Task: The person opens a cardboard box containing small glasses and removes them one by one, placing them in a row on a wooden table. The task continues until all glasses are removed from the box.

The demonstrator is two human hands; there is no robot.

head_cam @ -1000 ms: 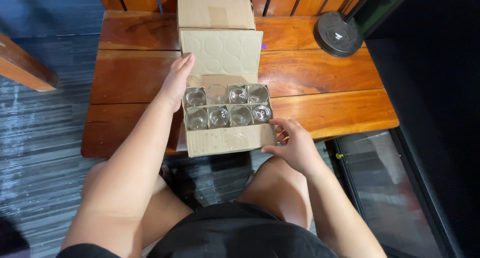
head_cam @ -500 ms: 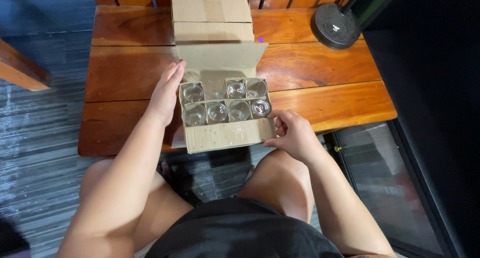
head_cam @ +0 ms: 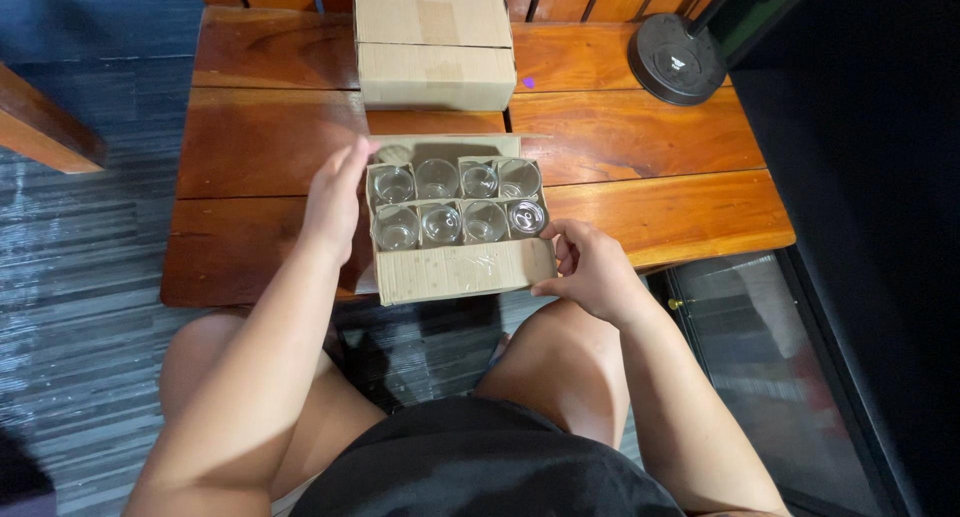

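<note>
**Holding an open carton of glasses at the desk edge**

Steadying the open carton [head_cam: 455, 227], the person has a hand on each side of it. The left hand [head_cam: 335, 202] lies flat against the carton's left wall, fingers extended, pressing rather than clenched. The right hand [head_cam: 590, 267] curls its grip around the carton's near right corner, fingers tucked by the front flap.

Inside the carton stand eight clear glasses [head_cam: 455, 199] in two rows of four, upright, parted by cardboard dividers. The carton rests on the wooden desk [head_cam: 650, 147], with its front flap hanging past the near edge over the person's knees. Directly behind the carton sits a closed cardboard box [head_cam: 435, 42], just apart from it. To the carton's far right, a round black base [head_cam: 678, 59] stands at the back of the desk.

The main risk, as I judge it, is the carton's place at the edge: a pull toward the knees could tip it off the desk and spill the glasses. The left hand only presses the wall, so a sideways slip would leave one corner grip carrying everything.
</note>
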